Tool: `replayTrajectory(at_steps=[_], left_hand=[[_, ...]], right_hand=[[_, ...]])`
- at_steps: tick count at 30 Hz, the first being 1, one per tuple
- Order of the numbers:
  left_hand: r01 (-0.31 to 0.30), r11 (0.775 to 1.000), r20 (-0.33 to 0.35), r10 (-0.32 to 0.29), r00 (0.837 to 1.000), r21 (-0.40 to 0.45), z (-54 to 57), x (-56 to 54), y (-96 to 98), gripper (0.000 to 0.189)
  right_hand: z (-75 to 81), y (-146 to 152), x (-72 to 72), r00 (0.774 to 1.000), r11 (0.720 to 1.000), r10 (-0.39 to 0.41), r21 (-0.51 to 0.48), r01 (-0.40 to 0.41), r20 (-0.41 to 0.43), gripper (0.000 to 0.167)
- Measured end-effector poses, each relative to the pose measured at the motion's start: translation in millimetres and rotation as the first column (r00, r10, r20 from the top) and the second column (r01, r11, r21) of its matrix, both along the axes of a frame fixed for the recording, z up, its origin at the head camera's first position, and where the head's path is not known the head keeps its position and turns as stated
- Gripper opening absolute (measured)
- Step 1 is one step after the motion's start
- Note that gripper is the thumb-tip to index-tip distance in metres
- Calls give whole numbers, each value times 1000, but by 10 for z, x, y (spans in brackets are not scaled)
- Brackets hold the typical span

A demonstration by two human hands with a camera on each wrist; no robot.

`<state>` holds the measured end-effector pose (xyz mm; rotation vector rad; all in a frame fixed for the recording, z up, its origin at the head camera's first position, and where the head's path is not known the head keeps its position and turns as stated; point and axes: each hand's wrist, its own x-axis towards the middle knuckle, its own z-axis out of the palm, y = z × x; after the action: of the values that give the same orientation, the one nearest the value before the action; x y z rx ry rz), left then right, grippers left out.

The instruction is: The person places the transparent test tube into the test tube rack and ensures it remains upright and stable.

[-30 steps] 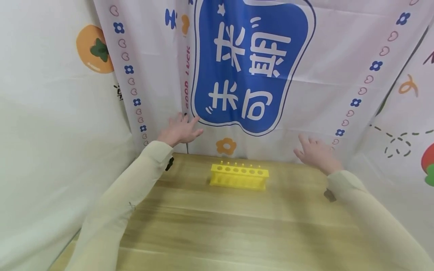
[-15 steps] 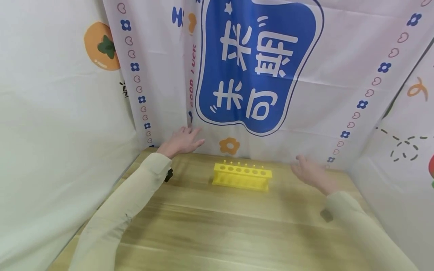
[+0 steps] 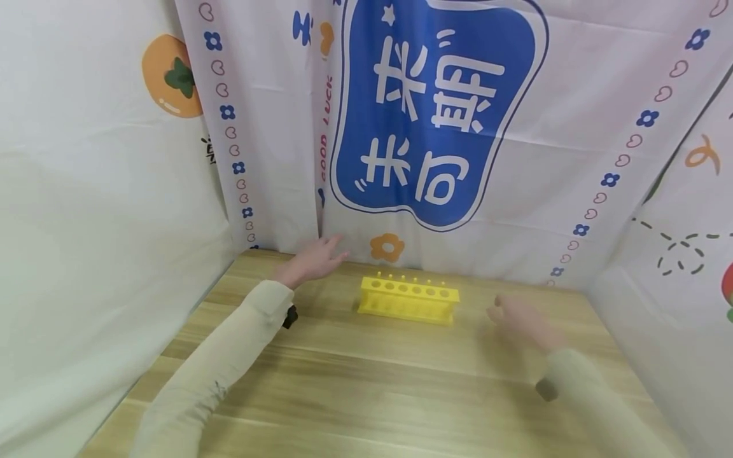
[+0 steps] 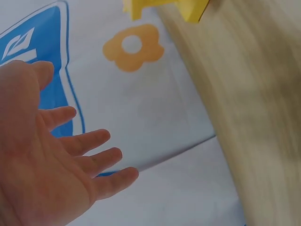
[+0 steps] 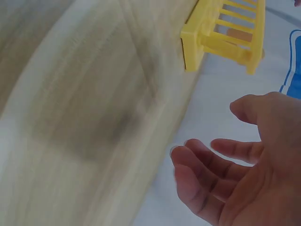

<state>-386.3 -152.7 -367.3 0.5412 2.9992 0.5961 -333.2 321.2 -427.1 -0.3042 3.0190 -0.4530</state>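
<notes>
A yellow test tube rack (image 3: pixel 409 299) with a row of round holes and short pegs stands upright near the back of the wooden table. To its left, my left hand (image 3: pixel 314 261) hovers over the table with fingers spread, holding nothing; the left wrist view shows its palm and straight fingers (image 4: pixel 89 141). On the rack's other side, my right hand (image 3: pixel 527 320) is slightly blurred above the table, apart from the rack. Seen from the right wrist, its fingers (image 5: pixel 207 174) are loosely bent with nothing between them, and the rack's end (image 5: pixel 193 47) shows beyond.
A white printed cloth (image 3: pixel 275 159) with a blue sign hangs right behind the table's back edge. Plain white cloth walls (image 3: pixel 103 222) close in the left and right sides. The wooden table top (image 3: pixel 366 388) stretches in front of the rack.
Both hands have come down from in front of the back cloth toward the table on either side of the rack. The head view has shifted slightly; the rack stays in place.
</notes>
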Motion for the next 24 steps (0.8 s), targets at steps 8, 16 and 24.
replayTrajectory(at_steps=[8,16,24], left_hand=[[56,994,41,-60,997,89,-224,-7,140,67],[80,977,52,-92,994,197,-452,6,249,69],[65,951,92,-97,991,301,-580,70,300,69]], right_hand=[[-181,-98,24,994,998,-61,-17,63,91,43],[-320,-194,79,988,993,-99,-44,105,123,35],[-380,-271,89,991,996,-79,-28,82,112,44]])
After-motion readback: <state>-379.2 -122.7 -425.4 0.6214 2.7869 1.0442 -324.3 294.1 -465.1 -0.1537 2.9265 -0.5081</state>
